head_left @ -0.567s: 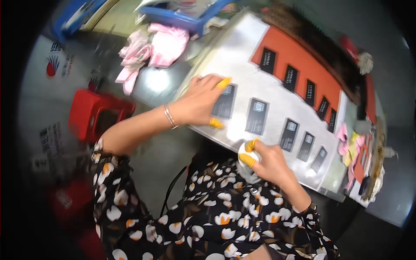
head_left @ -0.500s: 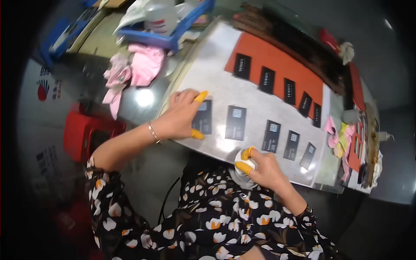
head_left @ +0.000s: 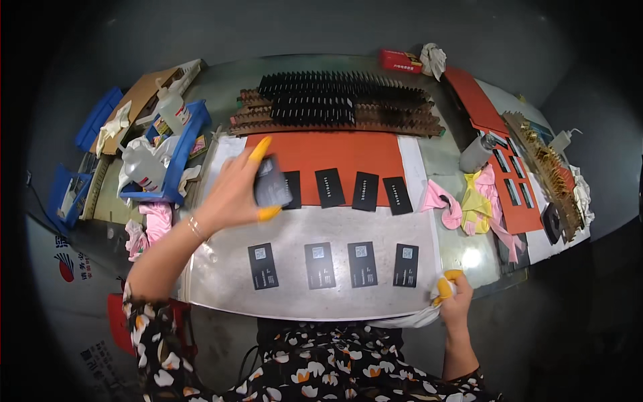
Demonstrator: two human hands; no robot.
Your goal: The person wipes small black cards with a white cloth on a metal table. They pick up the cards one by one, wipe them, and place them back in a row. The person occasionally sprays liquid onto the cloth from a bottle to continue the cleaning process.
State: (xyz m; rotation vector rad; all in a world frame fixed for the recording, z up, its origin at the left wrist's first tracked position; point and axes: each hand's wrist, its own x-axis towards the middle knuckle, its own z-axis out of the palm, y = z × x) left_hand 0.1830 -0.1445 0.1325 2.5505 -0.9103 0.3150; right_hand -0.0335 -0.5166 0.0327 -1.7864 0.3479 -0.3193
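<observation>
The left hand [head_left: 236,191] holds a dark card [head_left: 273,184] above the left part of the orange sheet [head_left: 315,157]. Its thumb and one finger, both in yellow covers [head_left: 260,149], are spread across the card and grip it at opposite edges; the card is tilted and slightly blurred. It partly hides the leftmost of four upper cards [head_left: 365,191], which are black and lie in a row along the near edge of the orange sheet.

The right hand [head_left: 458,301] is at the near right corner of the white sheet [head_left: 315,224]. Its fingers are closed on a white cloth [head_left: 420,318], which trails leftward along the sheet's near edge.

Four lower cards [head_left: 362,264] lie apart in a row on the white sheet, between the two hands. Behind the orange sheet, brown toothed racks [head_left: 398,114] carry upright black pieces [head_left: 308,87]. A blue basket [head_left: 175,171] with bottles stands at left; pink and yellow cloths [head_left: 476,204] lie at right.
</observation>
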